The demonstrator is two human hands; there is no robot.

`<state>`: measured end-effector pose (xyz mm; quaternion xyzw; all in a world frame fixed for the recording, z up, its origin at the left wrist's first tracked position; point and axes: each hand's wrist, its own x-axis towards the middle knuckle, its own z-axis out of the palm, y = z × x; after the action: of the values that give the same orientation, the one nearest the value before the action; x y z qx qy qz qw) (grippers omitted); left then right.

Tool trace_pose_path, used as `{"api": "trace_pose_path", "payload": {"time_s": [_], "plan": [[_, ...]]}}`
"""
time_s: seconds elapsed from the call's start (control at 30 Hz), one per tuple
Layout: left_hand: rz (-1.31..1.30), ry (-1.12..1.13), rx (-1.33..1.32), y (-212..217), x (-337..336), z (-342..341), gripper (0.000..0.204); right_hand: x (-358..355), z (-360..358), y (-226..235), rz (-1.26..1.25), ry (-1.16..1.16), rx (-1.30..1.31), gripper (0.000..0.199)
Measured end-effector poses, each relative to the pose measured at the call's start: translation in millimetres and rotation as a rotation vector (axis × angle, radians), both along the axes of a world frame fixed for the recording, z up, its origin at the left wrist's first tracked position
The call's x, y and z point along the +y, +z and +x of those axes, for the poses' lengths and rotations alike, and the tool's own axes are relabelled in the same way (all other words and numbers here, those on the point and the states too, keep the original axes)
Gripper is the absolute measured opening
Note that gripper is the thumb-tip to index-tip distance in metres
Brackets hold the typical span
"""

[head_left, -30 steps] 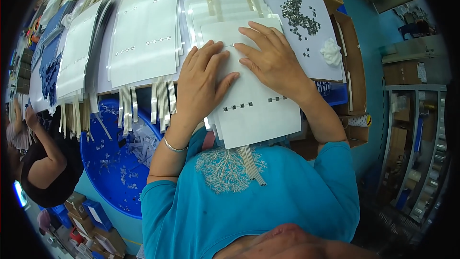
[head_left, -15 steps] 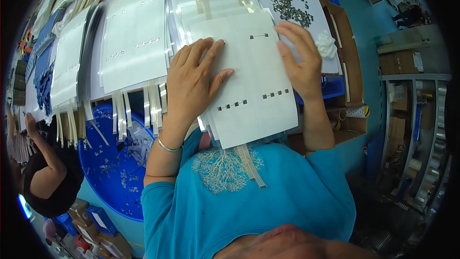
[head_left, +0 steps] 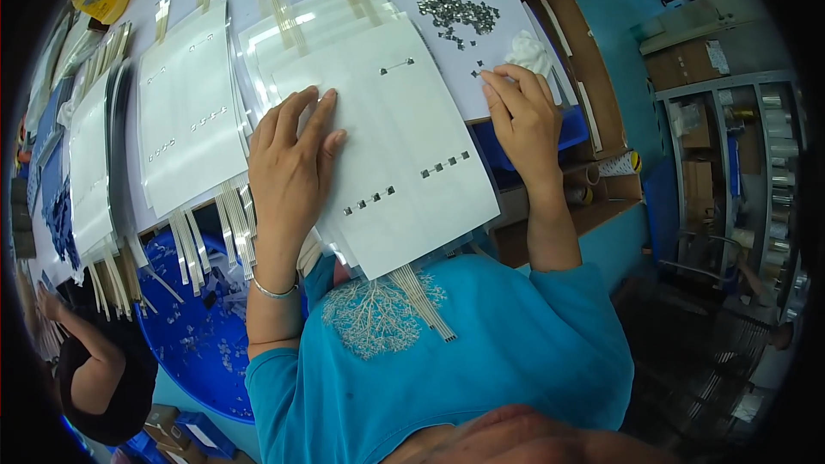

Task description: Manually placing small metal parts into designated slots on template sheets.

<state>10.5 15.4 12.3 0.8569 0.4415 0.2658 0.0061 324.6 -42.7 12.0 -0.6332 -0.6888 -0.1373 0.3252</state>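
A white sheet (head_left: 378,137) with small dark square pieces along printed lines lies on top of a stack in front of me. Flat cable-like strips (head_left: 421,301) hang from its near edge against my shirt. My left hand (head_left: 292,146) rests on the sheet's left side, fingers stretched and thumb apart. Beyond the sheet's right edge, my right hand (head_left: 522,112) is on the table, thumb and forefinger tips drawn together. Two small dark metal pieces (head_left: 477,69) lie right by those fingertips. Whether a piece is between them is too small to tell.
A pile of small shiny metal pieces (head_left: 451,4) lies at the far right, near a crumpled white cloth (head_left: 528,53). More sheet stacks (head_left: 185,112) stand to the left. Below the table edge is a blue tub (head_left: 193,344) with scraps. Another person's arm (head_left: 90,335) shows at far left.
My right hand has left the sheet's right edge and come to the loose metal pieces, its fingers drawing together. My left hand stays on the sheet. The whole view has shifted.
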Motion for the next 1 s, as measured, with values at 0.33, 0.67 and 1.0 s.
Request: {"api": "trace_pose_path", "payload": {"time_s": [0.33, 0.67, 1.0], "plan": [[-0.063, -0.052, -0.139, -5.6, -15.8, -14.3, 0.043, 0.4, 7.5, -0.1, -0.007, 0.041, 0.085, 0.014], [-0.056, -0.054, -0.129, -7.8, -14.8, -15.1, 0.042, -14.0, 4.9, 14.2, -0.040, -0.058, -0.063, 0.013], [-0.020, -0.014, -0.177, -12.5, -16.1, -11.8, 0.042, -10.3, 22.3, -4.4, -0.013, -0.037, 0.101, 0.016]]}}
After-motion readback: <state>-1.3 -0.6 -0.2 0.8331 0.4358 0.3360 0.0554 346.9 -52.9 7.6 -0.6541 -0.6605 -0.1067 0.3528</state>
